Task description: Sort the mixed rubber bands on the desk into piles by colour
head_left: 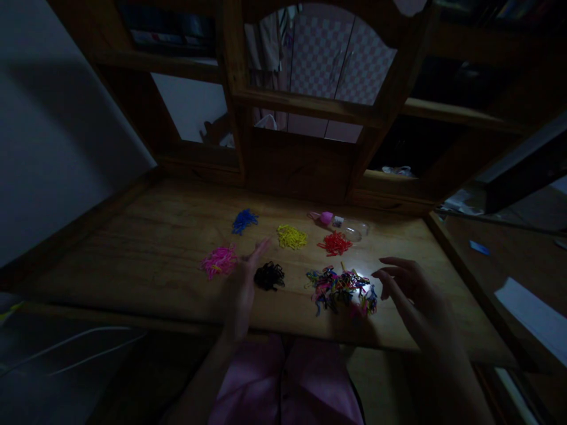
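Small, thin coloured bands, which look like rubber bands, lie in separate piles on the wooden desk (159,236). My left hand (244,280) is open, fingers stretched forward, between the pink pile (219,261) and the black pile (269,276). One or more yellow pieces lie in the pink pile. Farther back are a blue pile (244,221), a yellow pile (291,236) and a red pile (335,243). My right hand (410,289) hovers just right of the mixed-colour pile (339,288), fingers curved and apart, with nothing visible in them.
A clear plastic bottle (354,229) with a pink top (326,218) lies behind the red pile. Wooden shelving (301,168) rises at the back. To the right, a lower surface holds a white paper (534,313) and a small blue item (479,247). The light is dim.
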A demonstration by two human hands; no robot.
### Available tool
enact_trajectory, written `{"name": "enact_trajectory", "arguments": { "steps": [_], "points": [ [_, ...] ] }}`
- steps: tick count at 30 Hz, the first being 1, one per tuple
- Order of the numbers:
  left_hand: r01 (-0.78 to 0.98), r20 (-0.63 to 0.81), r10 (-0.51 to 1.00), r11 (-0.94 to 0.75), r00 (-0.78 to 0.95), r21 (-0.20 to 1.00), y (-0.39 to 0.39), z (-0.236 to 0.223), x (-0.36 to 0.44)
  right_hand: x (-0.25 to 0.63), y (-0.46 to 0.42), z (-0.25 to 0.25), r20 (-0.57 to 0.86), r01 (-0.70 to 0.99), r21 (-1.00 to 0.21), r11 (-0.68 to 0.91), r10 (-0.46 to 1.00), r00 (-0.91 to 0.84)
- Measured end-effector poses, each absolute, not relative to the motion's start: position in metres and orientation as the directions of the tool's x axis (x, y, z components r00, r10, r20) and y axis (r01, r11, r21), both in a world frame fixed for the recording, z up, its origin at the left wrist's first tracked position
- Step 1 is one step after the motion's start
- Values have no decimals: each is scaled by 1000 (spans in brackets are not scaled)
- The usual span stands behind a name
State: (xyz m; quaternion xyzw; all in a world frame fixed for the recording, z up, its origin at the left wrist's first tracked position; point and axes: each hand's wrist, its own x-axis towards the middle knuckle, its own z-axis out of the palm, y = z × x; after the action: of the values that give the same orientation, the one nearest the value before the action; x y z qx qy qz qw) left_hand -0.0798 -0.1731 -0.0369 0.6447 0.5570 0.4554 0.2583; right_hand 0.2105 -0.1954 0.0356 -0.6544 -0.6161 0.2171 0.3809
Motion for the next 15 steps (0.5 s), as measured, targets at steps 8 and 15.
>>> {"name": "enact_trajectory", "arguments": {
  "steps": [8, 15],
  "points": [
    [835, 424, 890, -100, -168, 541, -159, -32, -173, 216, -200, 36, 190, 665, -747, 21, 964, 184],
    [943, 292, 955, -42, -60, 331, -156, -62, -225, 216, -195, 28, 183, 657, -753, 37, 971, 154]
  ]
}}
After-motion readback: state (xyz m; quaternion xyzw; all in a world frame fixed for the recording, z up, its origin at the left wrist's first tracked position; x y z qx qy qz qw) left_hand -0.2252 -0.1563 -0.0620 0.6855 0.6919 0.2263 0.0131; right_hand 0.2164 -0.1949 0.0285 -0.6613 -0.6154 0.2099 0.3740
